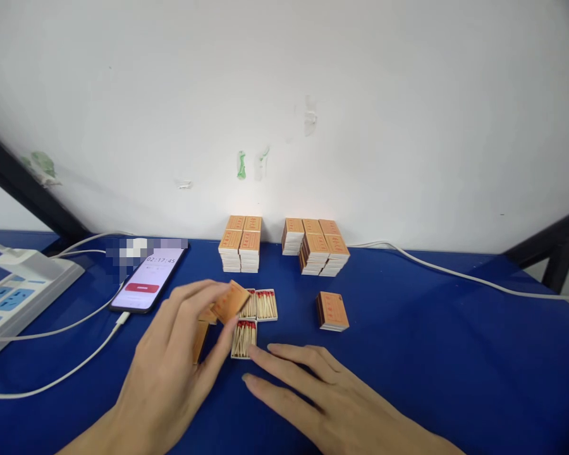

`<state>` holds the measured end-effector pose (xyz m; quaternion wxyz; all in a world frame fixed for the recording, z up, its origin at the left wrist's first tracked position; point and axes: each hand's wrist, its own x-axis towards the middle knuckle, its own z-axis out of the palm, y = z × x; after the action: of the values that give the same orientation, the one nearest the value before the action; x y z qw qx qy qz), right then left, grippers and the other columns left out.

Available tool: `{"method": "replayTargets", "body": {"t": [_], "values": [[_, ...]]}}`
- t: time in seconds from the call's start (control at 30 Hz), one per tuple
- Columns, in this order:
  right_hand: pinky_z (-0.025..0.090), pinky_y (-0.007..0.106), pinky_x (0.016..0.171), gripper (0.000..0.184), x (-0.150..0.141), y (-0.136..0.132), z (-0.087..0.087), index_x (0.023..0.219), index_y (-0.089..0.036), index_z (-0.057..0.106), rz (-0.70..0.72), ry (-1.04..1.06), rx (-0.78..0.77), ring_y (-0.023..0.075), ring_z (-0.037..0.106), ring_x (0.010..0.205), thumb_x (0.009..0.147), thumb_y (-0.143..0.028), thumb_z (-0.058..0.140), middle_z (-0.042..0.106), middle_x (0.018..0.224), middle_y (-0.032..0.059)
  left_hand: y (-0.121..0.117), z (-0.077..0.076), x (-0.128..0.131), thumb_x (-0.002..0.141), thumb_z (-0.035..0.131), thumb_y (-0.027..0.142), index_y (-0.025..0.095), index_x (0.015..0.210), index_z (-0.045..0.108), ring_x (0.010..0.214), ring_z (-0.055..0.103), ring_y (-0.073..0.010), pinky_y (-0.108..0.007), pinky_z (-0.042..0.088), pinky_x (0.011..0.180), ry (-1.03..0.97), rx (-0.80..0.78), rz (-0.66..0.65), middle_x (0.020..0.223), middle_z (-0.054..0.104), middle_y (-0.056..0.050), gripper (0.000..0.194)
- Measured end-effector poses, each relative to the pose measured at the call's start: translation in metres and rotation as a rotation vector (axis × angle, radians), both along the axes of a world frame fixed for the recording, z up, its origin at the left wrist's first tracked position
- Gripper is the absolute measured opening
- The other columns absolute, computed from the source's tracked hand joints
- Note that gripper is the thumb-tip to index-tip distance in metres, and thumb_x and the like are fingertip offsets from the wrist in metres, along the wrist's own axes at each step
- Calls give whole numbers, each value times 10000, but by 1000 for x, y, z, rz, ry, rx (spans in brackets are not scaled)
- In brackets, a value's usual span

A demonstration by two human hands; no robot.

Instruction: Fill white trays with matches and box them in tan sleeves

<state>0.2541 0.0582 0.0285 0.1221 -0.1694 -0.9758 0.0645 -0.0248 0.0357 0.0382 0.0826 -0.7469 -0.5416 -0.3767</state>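
Note:
My left hand (171, 354) pinches an orange matchbox sleeve (231, 303) between thumb and fingers, held tilted above the blue table. Just below it, a white matchbox tray (243, 341) lies full of red-headed matches. My right hand (303, 385) has its fingers spread, and one fingertip is at the lower right edge of that tray. Behind it sits another filled tray (266, 305), with a third filled tray (249, 304) beside it, partly covered by the sleeve. More orange pieces (200, 338) show behind my left hand, mostly hidden.
Stacked matchboxes stand against the wall in a left block (240, 243) and a right block (317, 246). A small matchbox stack (332, 311) sits to the right. At left are a phone (149, 278), a power strip (23, 297) and white cables (99, 347).

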Motion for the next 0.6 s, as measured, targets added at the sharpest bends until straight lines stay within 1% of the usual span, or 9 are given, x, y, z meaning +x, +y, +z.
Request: {"method": "replayTargets", "body": {"t": [0.07,0.13,0.2,0.27,0.37,0.43,0.5,0.6], "values": [[578,434,1212,672,-3,-1,-4,1757,-196,464,-12,-5,-7,287,524,1615,1169,-484,612,522,1799,104,-9,1,3,1107,695,164,251,1477,590,1260,784,-248,-392,665,1088,-28,28,-139,1365,751,-97,395],[574,425,1205,651,-6,-1,-5,1766,-179,437,-13,-4,-39,281,547,1589,1172,-384,606,608,1732,111,-18,-1,3,1068,715,90,272,1444,601,1239,805,-213,-351,679,1083,-32,-2,-269,1343,783,-72,433],[575,404,1191,600,-6,-1,-3,1749,-175,455,-12,7,-80,269,583,1548,1185,-343,575,668,1673,101,-25,-6,2,1028,738,44,293,1437,595,1234,825,-215,-359,707,1068,-18,-38,-373,1323,816,-58,500],[577,377,1167,518,-4,0,1,1705,-192,516,-1,24,-99,249,618,1509,1211,-347,527,707,1631,77,-29,-12,-1,993,773,24,303,1449,588,1235,841,-243,-402,731,1059,-7,-41,-439,1279,847,-58,566],[573,343,1143,414,4,2,8,1587,-204,639,44,55,-90,211,651,1488,1229,-341,481,788,1519,49,-32,-19,-5,984,800,34,312,1470,581,1232,853,-263,-438,745,1059,21,-41,-465,1248,873,-67,601],[577,332,1145,374,11,3,14,1494,-188,712,78,50,-69,208,649,1513,1207,-355,540,818,1469,62,-32,-21,-5,991,809,56,316,1475,579,1213,861,-260,-440,747,1060,29,-51,-457,1254,880,-70,596],[593,331,1145,346,17,4,21,1412,-197,777,62,42,-27,219,653,1528,1173,-393,622,824,1459,69,-32,-20,-3,990,814,71,321,1462,579,1179,870,-256,-433,755,1035,11,-60,-445,1246,884,-65,583],[633,350,1118,343,23,5,27,1324,-217,842,29,93,6,238,700,1485,1163,-442,639,837,1422,61,-28,-12,2,995,789,83,327,1428,585,1112,881,-252,-425,769,962,-32,-91,-427,1223,881,-61,537]]}}
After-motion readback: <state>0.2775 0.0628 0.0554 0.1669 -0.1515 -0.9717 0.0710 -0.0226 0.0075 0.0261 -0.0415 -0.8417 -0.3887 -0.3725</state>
